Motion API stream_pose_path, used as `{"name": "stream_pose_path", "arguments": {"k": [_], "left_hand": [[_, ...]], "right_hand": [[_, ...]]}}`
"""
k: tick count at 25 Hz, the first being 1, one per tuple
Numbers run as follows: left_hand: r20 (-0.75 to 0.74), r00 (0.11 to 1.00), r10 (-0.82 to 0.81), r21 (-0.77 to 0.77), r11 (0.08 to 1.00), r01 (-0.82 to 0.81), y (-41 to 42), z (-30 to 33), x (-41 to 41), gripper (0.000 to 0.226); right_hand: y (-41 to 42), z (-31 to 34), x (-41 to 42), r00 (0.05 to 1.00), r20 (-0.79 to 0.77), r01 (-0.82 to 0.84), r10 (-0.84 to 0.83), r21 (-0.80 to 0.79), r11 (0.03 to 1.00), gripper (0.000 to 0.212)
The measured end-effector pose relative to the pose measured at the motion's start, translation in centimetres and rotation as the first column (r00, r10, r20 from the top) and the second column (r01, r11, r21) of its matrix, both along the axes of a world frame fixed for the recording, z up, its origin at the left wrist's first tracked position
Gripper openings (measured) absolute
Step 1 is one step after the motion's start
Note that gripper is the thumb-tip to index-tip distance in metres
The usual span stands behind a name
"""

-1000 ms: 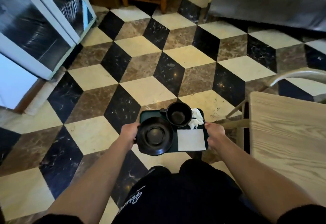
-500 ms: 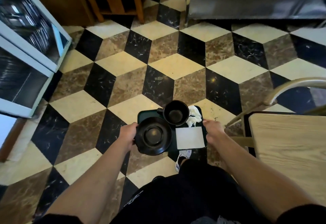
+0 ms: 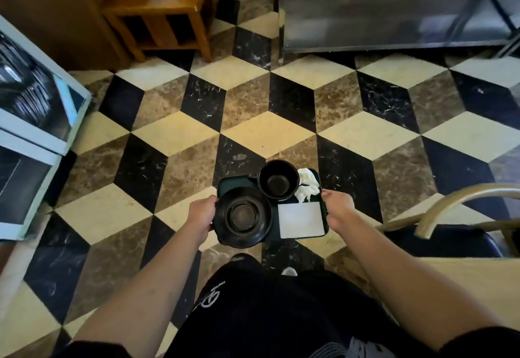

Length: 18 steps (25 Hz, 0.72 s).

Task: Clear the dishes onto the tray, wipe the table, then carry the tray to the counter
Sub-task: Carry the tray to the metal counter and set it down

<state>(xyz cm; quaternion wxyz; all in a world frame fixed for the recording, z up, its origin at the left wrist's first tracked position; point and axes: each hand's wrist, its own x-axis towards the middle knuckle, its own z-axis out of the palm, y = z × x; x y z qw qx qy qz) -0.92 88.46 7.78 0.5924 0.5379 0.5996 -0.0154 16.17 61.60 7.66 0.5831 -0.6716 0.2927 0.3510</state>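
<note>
Carrying is the step in hand: my left hand and right hand grip the tray by its sides over the floor, saucer, cup and napkins aboard, so next I must hold it level toward the steel counter.

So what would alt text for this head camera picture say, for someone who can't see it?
A person's left hand and right hand grip a dark green tray above a tiled floor. On it are a black saucer, black cup, crumpled tissue and flat white napkin.
</note>
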Motion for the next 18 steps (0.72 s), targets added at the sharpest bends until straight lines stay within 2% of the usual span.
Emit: {"name": "stream_pose_path", "arguments": {"k": [7,12,18], "left_hand": [[0.012,0.991,-0.134,-0.036,0.99,0.134,6.5,-0.7,12.9,0.023],[0.041,0.974,-0.224,-0.117,0.967,0.227,11.9,-0.4,22.8,0.026],[0.031,0.965,-0.26,-0.063,0.963,0.261,18.1,-0.2,34.6,0.023]], "right_hand": [[4.7,-0.9,10.3,0.993,0.016,0.119,-0.119,0.008,0.993,0.029],[9.3,-0.9,17.9,0.972,0.034,0.234,-0.234,0.005,0.972,0.029],[14.1,-0.2,26.4,0.943,0.082,0.325,-0.322,-0.019,0.946,0.029]]}}
